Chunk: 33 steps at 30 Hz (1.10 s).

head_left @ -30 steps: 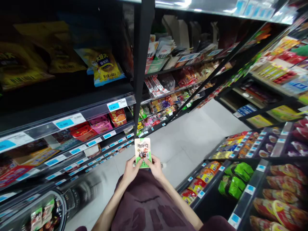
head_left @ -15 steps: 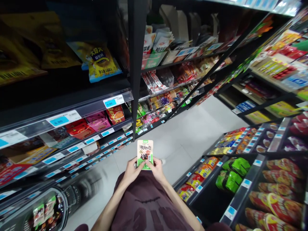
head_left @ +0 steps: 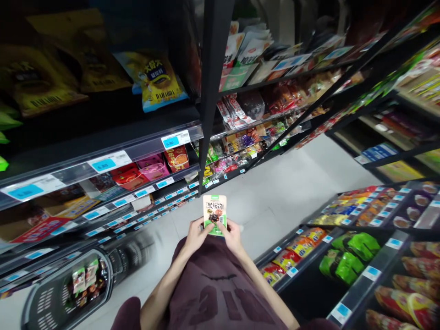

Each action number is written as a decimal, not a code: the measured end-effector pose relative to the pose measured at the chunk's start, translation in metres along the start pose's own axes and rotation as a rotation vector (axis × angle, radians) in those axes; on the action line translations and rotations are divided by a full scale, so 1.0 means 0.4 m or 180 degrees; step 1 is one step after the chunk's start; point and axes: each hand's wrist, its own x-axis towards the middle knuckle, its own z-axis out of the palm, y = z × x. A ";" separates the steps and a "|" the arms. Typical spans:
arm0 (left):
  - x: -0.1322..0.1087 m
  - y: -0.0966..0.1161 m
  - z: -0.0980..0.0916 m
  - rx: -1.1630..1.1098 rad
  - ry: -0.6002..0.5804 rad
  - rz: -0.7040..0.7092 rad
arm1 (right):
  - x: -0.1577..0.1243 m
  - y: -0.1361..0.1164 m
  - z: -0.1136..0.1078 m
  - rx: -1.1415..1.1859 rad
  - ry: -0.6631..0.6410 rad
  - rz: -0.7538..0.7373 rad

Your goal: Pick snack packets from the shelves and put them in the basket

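Note:
A small cream and green snack packet (head_left: 215,210) with dark printed characters and a food picture is held upright in front of my body. My left hand (head_left: 197,234) grips its lower left side, the thumb lying on the front. On the lower right side, my right hand (head_left: 232,235) pinches the same packet, its thumb also on the front. The fingers behind the packet are hidden.
A dark basket (head_left: 112,270) with several packets stands at lower left. Shelves of bagged snacks (head_left: 161,85) rise at left and ahead. Low racks with green packs (head_left: 347,263) and noodle cups (head_left: 409,298) line the right. Pale floor (head_left: 261,201) runs between them.
The view has shifted, so shelves and basket appear further right, with more of the basket showing. Both hands still hold the packet.

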 end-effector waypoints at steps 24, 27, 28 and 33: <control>0.038 -0.008 -0.033 -0.0514 -0.0052 -0.0142 | 0.046 0.001 0.037 0.0386 0.0067 0.0160; 0.041 -0.009 -0.031 -0.0564 -0.0030 -0.0208 | 0.047 0.005 0.035 0.0368 0.0086 0.0180; 0.041 -0.011 -0.031 -0.0572 -0.0043 -0.0227 | 0.046 0.006 0.034 0.0360 0.0075 0.0181; 0.039 -0.023 -0.031 -0.0637 0.0018 -0.0276 | 0.040 0.004 0.033 0.0285 0.0031 0.0123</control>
